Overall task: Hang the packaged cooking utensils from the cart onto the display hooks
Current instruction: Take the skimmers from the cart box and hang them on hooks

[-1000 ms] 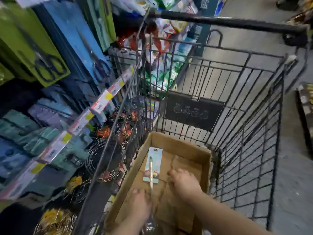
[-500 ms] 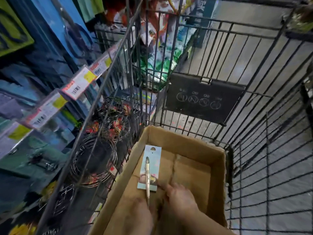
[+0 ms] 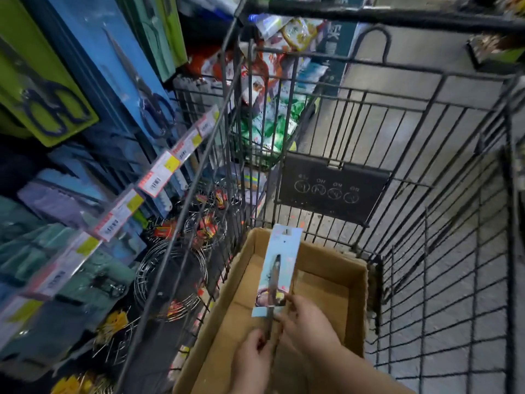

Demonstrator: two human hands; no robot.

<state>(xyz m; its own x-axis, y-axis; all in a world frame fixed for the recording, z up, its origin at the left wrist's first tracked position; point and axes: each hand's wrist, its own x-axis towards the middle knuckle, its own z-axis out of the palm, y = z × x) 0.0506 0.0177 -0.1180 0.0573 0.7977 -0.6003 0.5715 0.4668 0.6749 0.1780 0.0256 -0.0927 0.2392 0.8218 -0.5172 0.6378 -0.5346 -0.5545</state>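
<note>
A packaged utensil [image 3: 277, 268], a slim metal tool on a light blue card with a hang hole at its top, is held upright above the cardboard box [image 3: 356, 282] inside the black wire cart [image 3: 443, 217]. My left hand [image 3: 252, 362] grips the tool's lower handle from below. My right hand [image 3: 305, 322] pinches the card's bottom edge and the handle just above it. The display on the left carries packaged scissors [image 3: 133, 81] on blue and green cards.
Price tags [image 3: 159, 177] run along the shelf rail left of the cart. Round wire racks [image 3: 170, 277] lie on the lower shelf. The cart's folded child-seat flap [image 3: 332, 189] faces me. Grey floor lies beyond and to the right of the cart.
Both hands have lifted the carded utensil off the box floor and tilted it more upright. The view has swung back up toward the shelf.
</note>
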